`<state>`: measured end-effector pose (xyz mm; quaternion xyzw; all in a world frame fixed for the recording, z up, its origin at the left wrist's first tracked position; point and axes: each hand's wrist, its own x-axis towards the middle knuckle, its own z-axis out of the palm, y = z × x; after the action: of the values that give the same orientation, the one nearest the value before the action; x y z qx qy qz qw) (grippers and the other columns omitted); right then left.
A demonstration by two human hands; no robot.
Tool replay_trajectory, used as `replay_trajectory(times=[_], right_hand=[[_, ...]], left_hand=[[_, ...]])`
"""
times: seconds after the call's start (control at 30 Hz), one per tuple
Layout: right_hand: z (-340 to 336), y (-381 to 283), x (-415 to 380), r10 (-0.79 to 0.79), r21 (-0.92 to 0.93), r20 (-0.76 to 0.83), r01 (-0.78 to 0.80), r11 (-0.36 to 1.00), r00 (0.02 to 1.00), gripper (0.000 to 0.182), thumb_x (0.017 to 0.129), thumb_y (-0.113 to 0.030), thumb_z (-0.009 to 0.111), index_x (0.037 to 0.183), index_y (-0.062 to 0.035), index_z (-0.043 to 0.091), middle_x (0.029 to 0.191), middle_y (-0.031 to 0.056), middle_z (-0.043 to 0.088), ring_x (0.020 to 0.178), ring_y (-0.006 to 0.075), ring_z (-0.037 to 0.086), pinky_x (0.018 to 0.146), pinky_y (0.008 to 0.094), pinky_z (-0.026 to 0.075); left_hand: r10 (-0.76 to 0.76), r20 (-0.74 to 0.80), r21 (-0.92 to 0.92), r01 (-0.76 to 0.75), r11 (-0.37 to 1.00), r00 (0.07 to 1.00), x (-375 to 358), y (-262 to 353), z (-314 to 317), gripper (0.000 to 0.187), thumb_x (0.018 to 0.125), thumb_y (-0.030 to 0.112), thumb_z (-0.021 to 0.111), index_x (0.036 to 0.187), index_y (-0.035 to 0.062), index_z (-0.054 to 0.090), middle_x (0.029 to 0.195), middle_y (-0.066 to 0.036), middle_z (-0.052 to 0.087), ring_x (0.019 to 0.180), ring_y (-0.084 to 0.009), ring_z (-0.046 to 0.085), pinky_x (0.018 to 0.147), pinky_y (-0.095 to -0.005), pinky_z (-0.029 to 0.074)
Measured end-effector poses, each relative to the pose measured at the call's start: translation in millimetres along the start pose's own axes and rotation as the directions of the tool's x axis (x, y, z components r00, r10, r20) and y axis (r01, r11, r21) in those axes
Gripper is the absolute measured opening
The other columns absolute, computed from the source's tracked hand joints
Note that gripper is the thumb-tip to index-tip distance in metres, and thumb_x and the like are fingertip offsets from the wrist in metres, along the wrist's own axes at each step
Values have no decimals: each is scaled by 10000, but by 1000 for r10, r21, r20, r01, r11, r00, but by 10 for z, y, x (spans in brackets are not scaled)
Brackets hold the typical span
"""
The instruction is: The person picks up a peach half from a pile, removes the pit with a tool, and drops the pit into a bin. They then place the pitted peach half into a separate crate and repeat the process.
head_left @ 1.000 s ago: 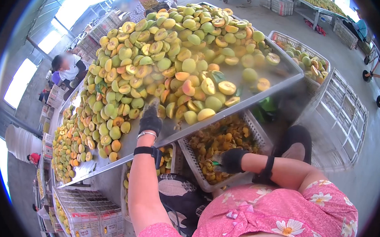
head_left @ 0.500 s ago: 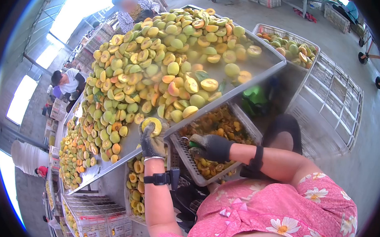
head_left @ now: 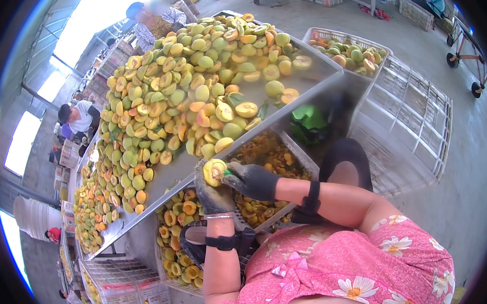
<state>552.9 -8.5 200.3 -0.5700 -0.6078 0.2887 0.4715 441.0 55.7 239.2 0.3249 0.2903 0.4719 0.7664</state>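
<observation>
- Since earlier, right hand [head_left: 251, 181] is drawing toward left hand [head_left: 213, 195].
- Table [head_left: 173, 176] is bearing a heap [head_left: 164, 94].
- Crate [head_left: 302, 152] is sitting below the table's edge.
- Left hand is gripping a fruit [head_left: 214, 172] beside the table; right, a green tool [head_left: 229, 173].

Qty: 1 L hand [head_left: 215, 193], 1 R hand [head_left: 254, 182], 2 wrist straps [head_left: 221, 243], 1 bracelet [head_left: 219, 216]. 1 cut fruit [head_left: 214, 173] held, 1 sm. green-handled tool [head_left: 229, 173]. 1 table [head_left: 174, 174]; fruit pile [head_left: 159, 96] on it, too many to ct. Fruit crates [head_left: 299, 151]: 2 at near edge, 1 at R end. 1 grid-sided crate [head_left: 399, 134] nr it. Other crates [head_left: 134, 288]: no exact ct. 1 cart [head_left: 470, 57], 3 wheels [head_left: 452, 60] vis. Other ppl [head_left: 83, 118]: min. 2.
</observation>
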Motion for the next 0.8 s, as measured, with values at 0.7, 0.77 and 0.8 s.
replay_trajectory(times=[0.7,0.77,0.8], right_hand=[[157,-60,-236,96,199,101,-115,973,990,364,974,-345,447,1145,-30,510,1028,228,615,935,367,588,838,428,445],[170,-59,-247,115,293,116,-145,945,987,359,975,-343,446,1136,-31,518,1016,203,624,916,330,590,839,420,446],[148,-90,-238,134,336,144,-175,925,981,356,975,-343,445,1128,-31,523,1011,190,627,906,312,589,840,418,446]], left_hand=[[218,35,276,-219,936,975,-22,-72,-59,427,992,389,393,879,20,573,855,-90,621,756,-203,594,715,-314,512],[489,96,553,-455,698,867,-18,-164,-96,443,997,399,383,869,24,579,837,-90,622,733,-187,592,679,-309,515],[441,60,526,-404,748,895,-3,-162,-114,442,999,400,381,883,24,582,837,-92,622,747,-192,598,692,-315,517]])
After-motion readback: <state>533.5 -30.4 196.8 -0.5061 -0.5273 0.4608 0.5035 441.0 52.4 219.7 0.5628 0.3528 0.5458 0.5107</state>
